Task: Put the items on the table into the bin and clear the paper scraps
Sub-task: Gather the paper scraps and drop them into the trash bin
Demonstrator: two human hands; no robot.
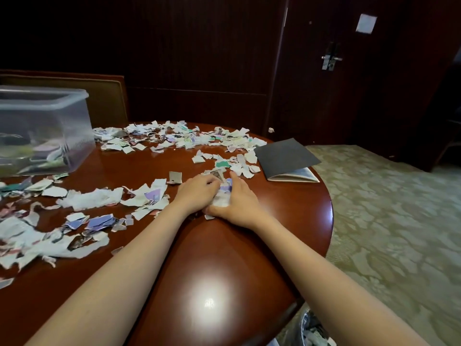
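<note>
Entry: one person, two arms in view.

Left hand (197, 193): bare; knuckles rounded, back of the hand smooth. Nails too blurred to read.

Right hand (239, 203): bare likewise, smooth across the back, knuckles softly marked.

Behind each hand the wrist is bare and narrows a little before the arm widens.

Left forearm (119, 268) and right forearm (331, 278): bare along the whole visible length, slim, smooth, growing broader away from the hands under the wide lens. Elbows and upper arms are out of view.

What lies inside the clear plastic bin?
Through the cloudy wall of the bin, blurred green, purple and dark shapes lie at the bottom; what they are cannot be told.
</note>
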